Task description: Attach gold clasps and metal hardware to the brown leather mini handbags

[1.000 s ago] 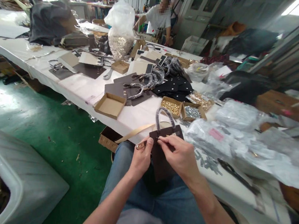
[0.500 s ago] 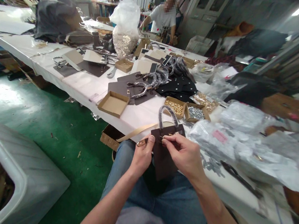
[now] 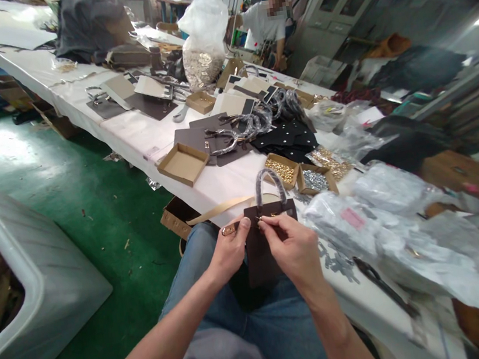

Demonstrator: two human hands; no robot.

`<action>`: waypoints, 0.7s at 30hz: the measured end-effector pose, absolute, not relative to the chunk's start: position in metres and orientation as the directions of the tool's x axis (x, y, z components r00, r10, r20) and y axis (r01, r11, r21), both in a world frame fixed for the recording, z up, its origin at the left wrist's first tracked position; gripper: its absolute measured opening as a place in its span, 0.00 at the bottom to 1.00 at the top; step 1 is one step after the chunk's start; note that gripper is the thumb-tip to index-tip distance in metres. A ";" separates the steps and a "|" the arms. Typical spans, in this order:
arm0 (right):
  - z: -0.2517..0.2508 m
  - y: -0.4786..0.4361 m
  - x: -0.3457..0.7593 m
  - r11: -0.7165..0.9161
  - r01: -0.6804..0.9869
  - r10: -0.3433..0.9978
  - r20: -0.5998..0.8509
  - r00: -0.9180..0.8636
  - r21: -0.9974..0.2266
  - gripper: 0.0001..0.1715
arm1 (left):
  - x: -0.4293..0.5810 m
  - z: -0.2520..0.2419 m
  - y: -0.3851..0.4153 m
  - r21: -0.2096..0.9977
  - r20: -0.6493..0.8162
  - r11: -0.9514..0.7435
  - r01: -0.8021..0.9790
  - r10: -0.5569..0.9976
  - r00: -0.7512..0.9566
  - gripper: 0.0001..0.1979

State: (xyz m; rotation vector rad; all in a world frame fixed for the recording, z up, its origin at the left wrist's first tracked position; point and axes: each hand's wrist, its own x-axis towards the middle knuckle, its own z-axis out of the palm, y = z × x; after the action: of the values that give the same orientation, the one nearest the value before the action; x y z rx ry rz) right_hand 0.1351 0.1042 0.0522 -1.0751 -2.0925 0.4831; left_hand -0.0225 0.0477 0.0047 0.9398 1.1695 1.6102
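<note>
A pink label [image 3: 353, 218] shows on the white plastic packets [image 3: 389, 245] along the table [image 3: 125, 130], right of the person's lap [image 3: 281, 330]; any print on it is too blurred to read. Small round marks run along the side of a carton [image 3: 176, 223] below the table's near edge, likewise too small to make out.

The bag panel [image 3: 262, 265] stands over the lap, just off that near edge. It is dark brown, flat and smooth, with an arched handle [image 3: 259, 188] wrapped in clear film and a gold-coloured fitting [image 3: 274, 214] near its top. The left hand [image 3: 230, 252] is closed, its thumb pressing the panel's left side; a brown strap end with a gold-coloured loop [image 3: 228, 229] sticks out past its fingers. The right hand [image 3: 295, 248] pinches a tiny gold-coloured piece [image 3: 259, 218] against the panel's upper part, thumb and forefinger together.

Beyond the handle, near the same edge, one cardboard box [image 3: 294, 173] holds gold-coloured parts [image 3: 280, 170] and its neighbour holds silver-coloured parts [image 3: 314, 180].
</note>
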 end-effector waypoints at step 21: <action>0.062 0.108 0.135 0.460 0.592 0.861 0.169 -0.480 -0.662 0.10 | -0.009 -0.006 0.035 0.986 0.129 -0.157 -0.045 0.917 -0.378 0.23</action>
State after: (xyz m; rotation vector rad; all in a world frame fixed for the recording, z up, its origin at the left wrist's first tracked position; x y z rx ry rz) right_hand 0.1350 0.1075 0.0620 -1.2110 -2.2251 0.7326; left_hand -0.0088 0.0346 -0.0060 1.0537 1.3530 1.6362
